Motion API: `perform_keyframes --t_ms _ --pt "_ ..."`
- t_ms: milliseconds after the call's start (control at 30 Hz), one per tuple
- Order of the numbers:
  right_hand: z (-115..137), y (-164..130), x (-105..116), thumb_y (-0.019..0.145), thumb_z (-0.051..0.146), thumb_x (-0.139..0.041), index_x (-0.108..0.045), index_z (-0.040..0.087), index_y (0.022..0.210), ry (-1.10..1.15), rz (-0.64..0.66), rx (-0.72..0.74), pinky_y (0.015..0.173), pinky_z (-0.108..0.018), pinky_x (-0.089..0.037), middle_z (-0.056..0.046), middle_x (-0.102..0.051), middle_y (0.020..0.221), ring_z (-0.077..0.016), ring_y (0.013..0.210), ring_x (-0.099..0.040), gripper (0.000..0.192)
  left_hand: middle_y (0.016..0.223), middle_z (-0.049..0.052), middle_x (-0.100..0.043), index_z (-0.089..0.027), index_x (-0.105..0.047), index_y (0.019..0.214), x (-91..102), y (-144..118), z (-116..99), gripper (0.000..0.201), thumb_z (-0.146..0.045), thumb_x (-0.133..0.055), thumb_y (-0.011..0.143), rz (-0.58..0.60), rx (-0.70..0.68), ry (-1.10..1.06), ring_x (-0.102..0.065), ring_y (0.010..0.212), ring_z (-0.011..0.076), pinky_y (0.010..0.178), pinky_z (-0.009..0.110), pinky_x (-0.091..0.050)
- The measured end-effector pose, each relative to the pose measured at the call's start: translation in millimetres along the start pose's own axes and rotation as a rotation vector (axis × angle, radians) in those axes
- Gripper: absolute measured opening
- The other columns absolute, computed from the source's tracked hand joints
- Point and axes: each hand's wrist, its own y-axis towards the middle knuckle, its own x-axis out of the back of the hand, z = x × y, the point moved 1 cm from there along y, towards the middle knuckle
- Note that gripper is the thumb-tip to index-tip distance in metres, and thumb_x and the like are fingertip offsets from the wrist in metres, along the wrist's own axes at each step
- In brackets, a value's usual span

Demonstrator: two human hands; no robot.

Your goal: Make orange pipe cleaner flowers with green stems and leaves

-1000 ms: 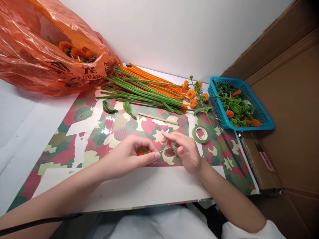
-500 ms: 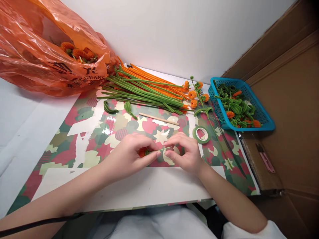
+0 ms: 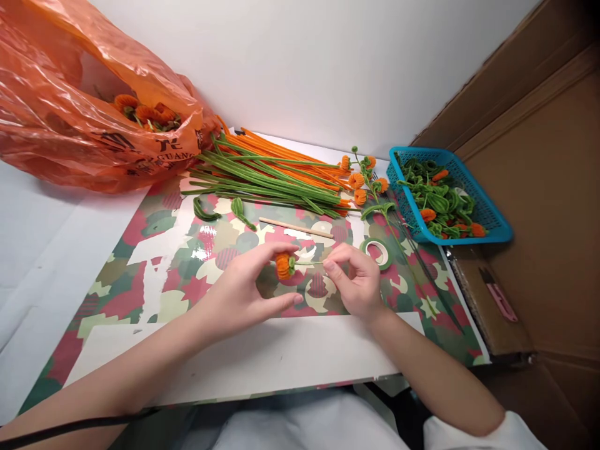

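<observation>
An orange pipe-cleaner flower [image 3: 284, 266] with a green cap and thin green stem hangs sideways above the table, its head to the left. My right hand [image 3: 357, 280] pinches the stem's far end between thumb and fingertips. Around the flower head my left hand [image 3: 250, 287] is spread, thumb and forefinger wide apart. Its palm is partly hidden, and I see no grip on the flower. Just beyond my right hand lies a roll of green floral tape [image 3: 383, 255]. A thin wooden stick [image 3: 296, 227] lies behind the flower.
Green pipe cleaners [image 3: 267, 181] and orange ones [image 3: 285, 156] lie in a bundle at the back. A finished flower spray [image 3: 370, 184] lies beside a blue basket [image 3: 504, 231] of green pieces. An orange plastic bag [image 3: 154, 156] stands back left; a pink cutter [image 3: 499, 297] lies right.
My left thumb and fingers have opened away from the flower, baring its orange head. My right hand has moved slightly right and up, holding the stem end.
</observation>
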Motion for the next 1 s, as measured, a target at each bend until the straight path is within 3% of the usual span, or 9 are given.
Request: perform_keyframes --t_ms 167,333,533,733,1000 --pt "-5.9 -0.2 -3.3 0.087 0.026 -0.060 -0.059 0.020 0.069 0.025 -0.016 -0.127 0.058 -0.027 -0.041 0.001 -0.058 0.063 -0.0128 0.061 -0.053 0.019 0.095 0.004 -0.070 -0.021 -0.061 0.113 -2.0 2.2 4.0 0.033 -0.035 -0.066 0.083 -0.077 0.175 -0.286 -0.068 0.087 0.0194 0.074 0.029 -0.056" --pt "-0.2 -0.4 -6.2 0.080 0.030 -0.069 -0.064 0.020 0.076 -0.117 0.019 0.000 0.063 -0.031 -0.044 0.001 -0.064 0.065 -0.0122 0.054 -0.053 0.012 0.100 0.008 -0.073 -0.019 -0.066 0.111 -2.3 6.0 8.6 0.035 -0.039 -0.068 0.082 -0.079 0.286 -0.516 -0.070 0.089 0.0216 0.079 0.032 -0.058" --pt "5.3 -1.1 -5.8 0.080 0.034 -0.070 -0.067 0.019 0.096 -0.235 0.030 0.085 0.067 -0.033 -0.043 -0.001 -0.068 0.074 -0.0137 0.058 -0.056 0.022 0.110 0.011 -0.072 -0.017 -0.064 0.117 -5.9 6.3 9.3 0.043 -0.040 -0.070 0.080 -0.044 0.336 -0.584 -0.070 0.091 0.0228 0.080 0.033 -0.059" --pt "3.2 -3.3 -10.2 0.086 0.021 -0.063 -0.066 0.020 0.086 -0.293 0.033 0.200 0.070 -0.034 -0.040 -0.002 -0.072 0.072 -0.0154 0.065 -0.064 0.004 0.105 0.008 -0.073 -0.019 -0.064 0.118 -10.9 2.5 13.5 0.037 -0.033 -0.067 0.084 0.041 0.217 -0.461 -0.069 0.093 0.0204 0.080 0.029 -0.058" --pt "4.1 -2.3 -10.5 0.086 0.016 -0.059 -0.064 0.020 0.077 -0.203 0.041 0.129 0.072 -0.036 -0.044 -0.001 -0.069 0.066 -0.0153 0.062 -0.061 0.011 0.096 0.007 -0.075 -0.016 -0.067 0.115 -11.1 3.3 8.3 0.038 -0.032 -0.068 0.081 0.005 0.102 -0.216 -0.069 0.084 0.0208 0.075 0.029 -0.057"
